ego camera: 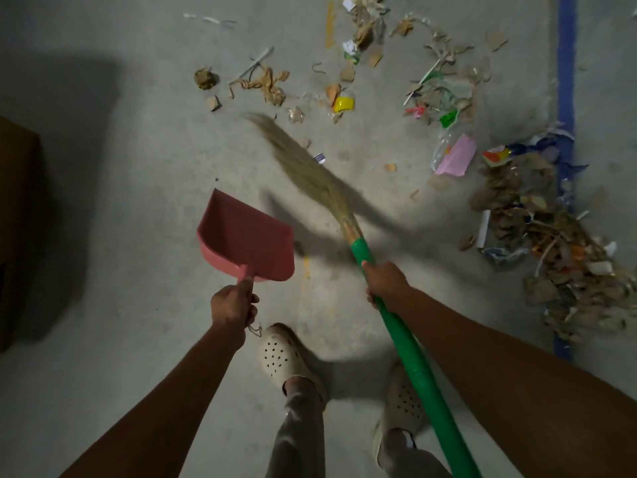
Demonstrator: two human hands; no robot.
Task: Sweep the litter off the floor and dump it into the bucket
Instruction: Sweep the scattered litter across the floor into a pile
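sweeping step, i'd say: gathering stage, nothing in the pan yet. right hand (387, 282) is wrapped round the green shaft of the broom (360, 248) just below where the bristles are bound, fingers clenched on it. bristles (303, 167) are blurred and reach fwd-left over the floor (138, 150), tips near the scattered litter (344, 98). left hand (234, 307) grips the stem of the pink dustpan (246, 238), fingers curled round it, thumb laid along the stem. pan looks held off the ground, mouth pointing away from the person, empty inside. bucket isn't in sight, can't say where it stands.

litter: loose scraps spread ahead, plus a thick pile (537, 236) to the right, lying on and beside the blue line (567, 81). next move prob calls for drawing the loose bits toward that pile or the pan, then setting the pan lip flat on the floor w/ the broom pushing stuff in. light wrappers may skip away under a fast stroke.

room: bare concrete btw the shoes (279, 353) and the scraps, plenty to swing in. brown box (17, 219) at far left, well apart from the pan. pile sits near on the right, so a wide swing that way could scatter it.
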